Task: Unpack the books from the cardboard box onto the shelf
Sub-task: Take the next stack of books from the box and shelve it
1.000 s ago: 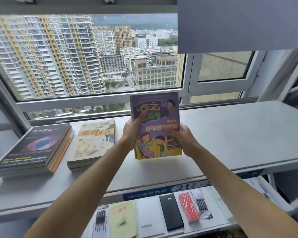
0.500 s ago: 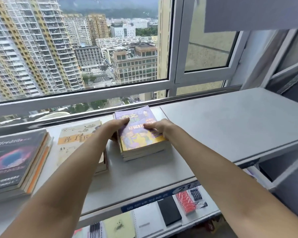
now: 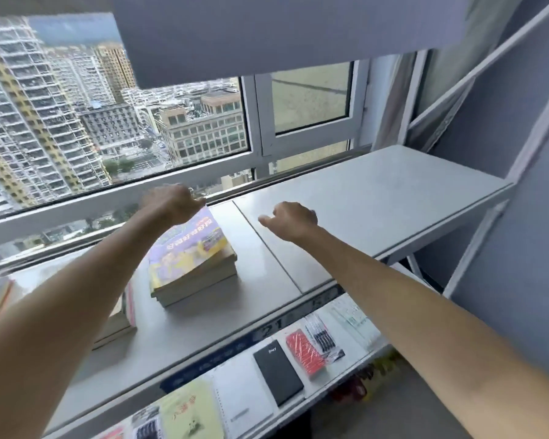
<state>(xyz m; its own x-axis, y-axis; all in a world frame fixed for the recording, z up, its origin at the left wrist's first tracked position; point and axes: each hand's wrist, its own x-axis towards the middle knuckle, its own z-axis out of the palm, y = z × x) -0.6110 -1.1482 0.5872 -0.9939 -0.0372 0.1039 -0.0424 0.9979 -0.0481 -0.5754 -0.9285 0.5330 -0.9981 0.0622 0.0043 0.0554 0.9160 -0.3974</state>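
Observation:
A stack of books with a purple and yellow cover (image 3: 189, 251) lies flat on the grey shelf (image 3: 362, 204), near the window. My left hand (image 3: 171, 202) is over the stack's far end, fingers loosely curled, and grips nothing that I can see. My right hand (image 3: 289, 218) hangs above the shelf to the right of the stack, apart from it, fingers loosely curled and empty. The cardboard box is out of view.
Another book stack (image 3: 122, 312) lies to the left, mostly hidden by my left arm. The lower shelf holds a black diary (image 3: 278, 372), a red pack (image 3: 305, 353), pens (image 3: 324, 337) and a yellow booklet (image 3: 191, 416). An upper shelf (image 3: 267, 33) hangs overhead.
The purple books went from upright in both hands to flat on the shelf. Both hands have since lifted off the cover; the right hand moved away to the right.

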